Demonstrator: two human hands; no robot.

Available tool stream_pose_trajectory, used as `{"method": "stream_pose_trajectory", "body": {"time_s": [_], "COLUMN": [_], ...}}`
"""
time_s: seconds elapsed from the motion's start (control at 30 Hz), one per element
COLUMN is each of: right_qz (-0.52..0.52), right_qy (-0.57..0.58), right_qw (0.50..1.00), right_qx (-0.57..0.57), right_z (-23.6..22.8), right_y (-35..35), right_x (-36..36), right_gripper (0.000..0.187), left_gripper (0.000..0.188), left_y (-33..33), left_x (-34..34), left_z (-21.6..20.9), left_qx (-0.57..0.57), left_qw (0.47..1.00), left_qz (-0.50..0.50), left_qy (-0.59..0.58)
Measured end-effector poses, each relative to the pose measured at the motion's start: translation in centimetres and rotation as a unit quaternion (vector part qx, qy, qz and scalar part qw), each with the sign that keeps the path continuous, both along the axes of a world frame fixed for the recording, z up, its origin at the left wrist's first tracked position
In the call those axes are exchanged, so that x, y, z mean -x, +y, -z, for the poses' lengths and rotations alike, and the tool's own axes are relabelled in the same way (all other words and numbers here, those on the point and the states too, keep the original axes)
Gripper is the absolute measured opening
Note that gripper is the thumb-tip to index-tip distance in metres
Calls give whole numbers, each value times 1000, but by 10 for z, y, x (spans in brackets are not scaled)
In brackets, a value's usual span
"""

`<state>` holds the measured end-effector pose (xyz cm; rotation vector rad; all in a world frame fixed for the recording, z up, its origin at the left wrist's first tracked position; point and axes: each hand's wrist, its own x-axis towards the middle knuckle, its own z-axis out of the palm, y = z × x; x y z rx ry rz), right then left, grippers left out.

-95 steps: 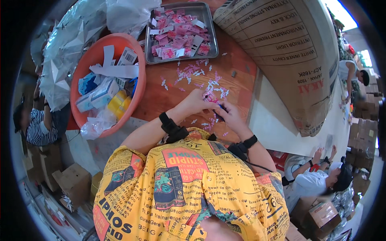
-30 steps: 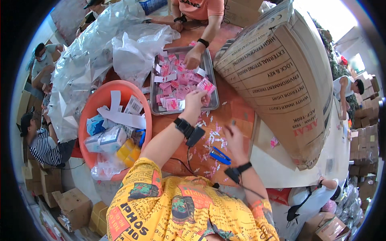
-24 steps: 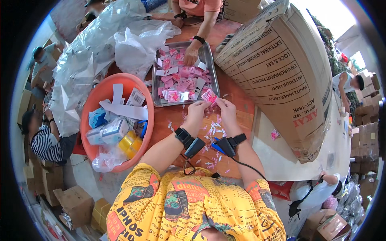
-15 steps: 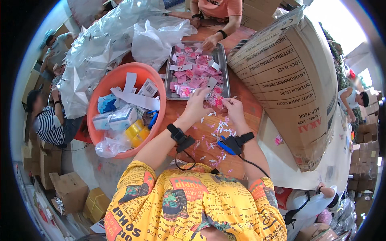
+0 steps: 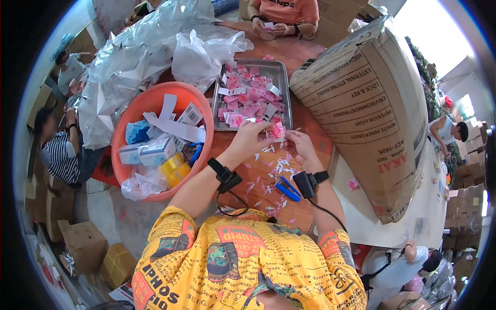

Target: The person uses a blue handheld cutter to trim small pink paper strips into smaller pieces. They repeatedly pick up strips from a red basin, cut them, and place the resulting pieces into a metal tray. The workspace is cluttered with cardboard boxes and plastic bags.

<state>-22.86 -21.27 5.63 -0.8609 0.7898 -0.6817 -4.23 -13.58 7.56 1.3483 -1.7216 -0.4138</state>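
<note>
My left hand (image 5: pixel 249 140) pinches a small pink-and-white printed card (image 5: pixel 277 130) just below the near edge of a metal tray (image 5: pixel 290 103). The fingers of my right hand (image 5: pixel 302 146) are closed at the card's right side, and they seem to grip its edge. Many similar pink cards (image 5: pixel 253 95) lie heaped in the tray, with a few white slips among them. Under my hands, small white and pink scraps (image 5: pixel 279 168) are scattered over the reddish wooden table (image 5: pixel 253 178). A blue hand tool (image 5: pixel 288 189) lies on the table beside my right wrist.
To the left stands an orange tub (image 5: pixel 207 132) holding paper strips, yellow tape rolls (image 5: pixel 174 170) and small boxes. Clear plastic bags (image 5: pixel 201 54) lie behind it. A large cardboard box (image 5: pixel 372 113) leans in on the right. Across the table, a person in an orange shirt (image 5: pixel 289 10) handles a small card.
The pink card has come up and nearer to me, away from the tray, with both my hands. The person opposite has drawn a hand back from the tray and now holds a card.
</note>
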Motion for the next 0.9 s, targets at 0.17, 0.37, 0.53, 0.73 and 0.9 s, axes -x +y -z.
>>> {"method": "stream_pose_trajectory", "body": {"time_s": [0.17, 0.37, 0.53, 0.73, 0.9], "right_qz": [15, 49, 59, -3, 57], "right_qy": [-25, 90, 103, 134, 124], "right_qw": [1000, 977, 966, 974, 970], "right_qx": [-5, 188, 229, 185, 203], "right_z": [2, -11, -6, -13, 0], "right_y": [2, 14, 13, 24, 35], "right_x": [-3, -15, -13, -5, -1], "right_gripper": [13, 14, 14, 13, 12], "left_gripper": [45, 38, 29, 20, 17], "left_y": [5, 7, -8, -3, 3], "left_x": [1, 8, 1, -7, 14], "left_z": [-2, -6, 14, 31, 25], "left_qx": [70, 68, -177, -260, -299], "left_qw": [995, 993, 939, 884, 802], "left_qz": [-24, -78, 25, 64, 81], "left_qy": [-67, -64, 294, 383, 511]}}
